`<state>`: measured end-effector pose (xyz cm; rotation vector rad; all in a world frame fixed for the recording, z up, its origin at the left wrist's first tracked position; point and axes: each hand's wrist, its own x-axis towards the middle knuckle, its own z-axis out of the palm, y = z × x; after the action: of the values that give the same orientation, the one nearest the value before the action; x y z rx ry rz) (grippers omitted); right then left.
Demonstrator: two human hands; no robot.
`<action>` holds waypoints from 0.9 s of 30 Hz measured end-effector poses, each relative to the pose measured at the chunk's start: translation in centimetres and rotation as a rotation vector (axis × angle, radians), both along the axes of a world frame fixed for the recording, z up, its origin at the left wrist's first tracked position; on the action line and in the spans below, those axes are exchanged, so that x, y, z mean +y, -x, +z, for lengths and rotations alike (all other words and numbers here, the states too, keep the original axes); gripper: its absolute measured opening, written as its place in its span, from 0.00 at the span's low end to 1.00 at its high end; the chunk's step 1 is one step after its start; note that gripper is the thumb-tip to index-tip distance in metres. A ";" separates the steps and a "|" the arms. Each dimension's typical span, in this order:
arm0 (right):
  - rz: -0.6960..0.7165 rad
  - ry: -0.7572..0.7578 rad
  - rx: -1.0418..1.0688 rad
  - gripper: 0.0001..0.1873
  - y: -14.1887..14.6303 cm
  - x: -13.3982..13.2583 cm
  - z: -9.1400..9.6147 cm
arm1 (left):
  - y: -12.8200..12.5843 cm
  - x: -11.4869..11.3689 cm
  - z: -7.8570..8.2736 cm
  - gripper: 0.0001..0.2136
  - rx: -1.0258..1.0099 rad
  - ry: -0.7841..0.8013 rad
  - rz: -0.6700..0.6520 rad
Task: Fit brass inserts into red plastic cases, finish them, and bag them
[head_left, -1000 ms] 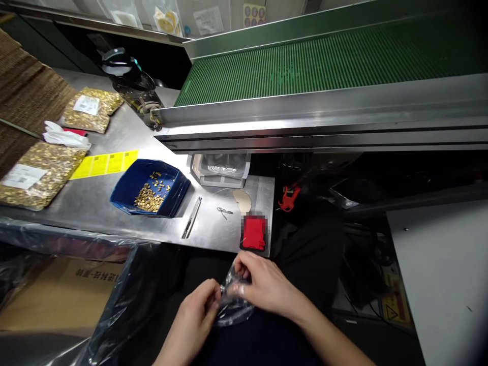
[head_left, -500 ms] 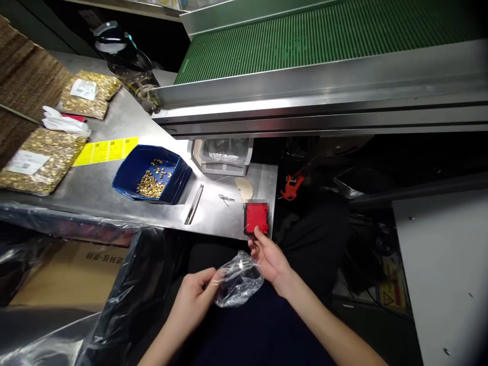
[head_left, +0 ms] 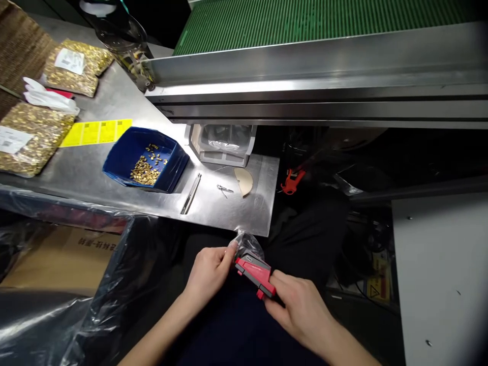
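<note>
Low over my lap, my left hand (head_left: 213,264) pinches the edge of a clear plastic bag (head_left: 249,244) between thumb and fingers. My right hand (head_left: 295,302) grips a red-and-black handheld device (head_left: 254,273) by its right end. The device is boxy, with a small label on its dark top, and I cannot make out its exact kind. Its far end lies against the bag, close to my left fingertips, and overlaps part of the bag from view. Both hands are just below the front edge of the metal table (head_left: 251,218).
On the table are a blue bin (head_left: 118,157) with small brass parts, tweezers (head_left: 191,193), a small metal tool (head_left: 224,189), a beige disc piece (head_left: 244,182) and a grey bin (head_left: 224,158). A conveyor (head_left: 305,30) runs behind. Bags of brass parts (head_left: 34,134) lie left.
My right hand has taken the red-and-black device off the table corner and brought it down to the bag. My left hand has moved slightly up and right with the bag. The camera view has shifted.
</note>
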<state>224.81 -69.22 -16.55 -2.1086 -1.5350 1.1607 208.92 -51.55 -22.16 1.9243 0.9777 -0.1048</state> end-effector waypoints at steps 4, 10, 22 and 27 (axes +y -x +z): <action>-0.143 0.042 -0.060 0.09 0.5 0.4 -1.2 | -1.0 -0.6 0.5 0.23 -0.090 -0.353 -0.112; -0.686 -0.005 0.401 0.17 0.0 0.9 -2.2 | -1.5 -0.5 0.5 0.09 -0.102 -0.644 -0.232; -0.558 0.084 0.272 0.10 0.0 1.5 -2.7 | -2.7 -2.7 1.2 0.04 -0.427 -0.255 -0.118; -0.200 0.216 -0.106 0.05 -0.9 1.1 -1.3 | -2.2 -4.5 1.8 0.04 -0.445 0.039 -0.096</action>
<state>225.74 -68.11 -17.90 -2.4351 -1.2520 1.2062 211.15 -56.03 -20.35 1.8498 0.5814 0.2390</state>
